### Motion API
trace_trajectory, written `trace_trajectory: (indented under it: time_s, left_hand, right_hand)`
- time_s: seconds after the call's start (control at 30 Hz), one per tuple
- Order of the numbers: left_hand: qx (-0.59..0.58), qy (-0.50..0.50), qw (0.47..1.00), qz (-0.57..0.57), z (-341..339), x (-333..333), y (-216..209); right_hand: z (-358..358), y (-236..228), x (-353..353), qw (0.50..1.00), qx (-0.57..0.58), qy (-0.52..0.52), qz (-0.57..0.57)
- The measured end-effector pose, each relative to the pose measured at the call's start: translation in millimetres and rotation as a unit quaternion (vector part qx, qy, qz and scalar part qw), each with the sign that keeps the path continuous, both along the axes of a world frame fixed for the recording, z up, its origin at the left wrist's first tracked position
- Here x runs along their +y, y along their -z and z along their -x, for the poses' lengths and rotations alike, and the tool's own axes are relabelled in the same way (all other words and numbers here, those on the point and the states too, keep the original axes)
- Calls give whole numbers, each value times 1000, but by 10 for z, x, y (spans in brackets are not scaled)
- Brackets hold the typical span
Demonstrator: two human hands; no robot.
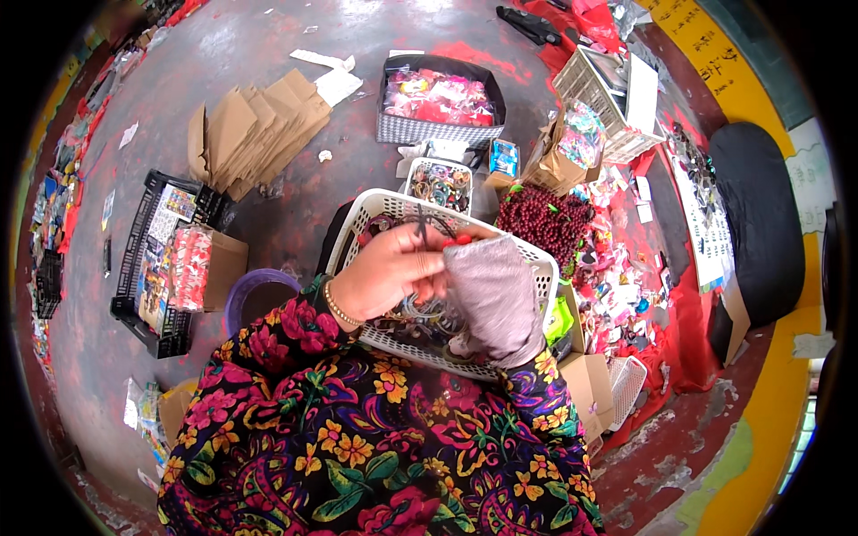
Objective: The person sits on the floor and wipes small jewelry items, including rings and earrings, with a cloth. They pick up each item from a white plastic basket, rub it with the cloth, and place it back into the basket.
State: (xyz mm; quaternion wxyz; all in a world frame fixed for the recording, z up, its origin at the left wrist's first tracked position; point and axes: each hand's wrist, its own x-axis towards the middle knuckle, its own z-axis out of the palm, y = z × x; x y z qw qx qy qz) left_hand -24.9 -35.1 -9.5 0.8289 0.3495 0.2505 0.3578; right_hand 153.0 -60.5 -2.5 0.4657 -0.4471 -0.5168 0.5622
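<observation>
In the middle of the frame, the left hand (393, 268) pinches a thin, dark cord loop (423, 220), long way up-and-down, pointing at the top. Shiny grey cloth (497, 299) covers most of the right hand (478, 231); I can't tell its grip.

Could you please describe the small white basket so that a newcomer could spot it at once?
Start at the large white basket beneath the left hand. Just past its far edge, before the checked box, is the small white basket. Its multicoloured loops differ from the box's pink packets.
</observation>
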Motion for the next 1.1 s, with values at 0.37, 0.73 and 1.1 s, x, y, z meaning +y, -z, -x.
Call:
trace_trajectory:
  time_s: [0.37, 0.73, 1.1]
  left_hand:
    - [181, -45, 964, -190, 470, 357, -643]
    - [296, -29, 933, -203, -11, 2087, 221]
    - [100, -18, 987, -123, -45, 1934, 161]
  right_hand:
    - [-14, -427, -229, 876, -455, -85, -137]
    - [40, -350, -95, 867, -446, -129, -182]
    - [72, -414, -37, 785, -521, -140, -304]
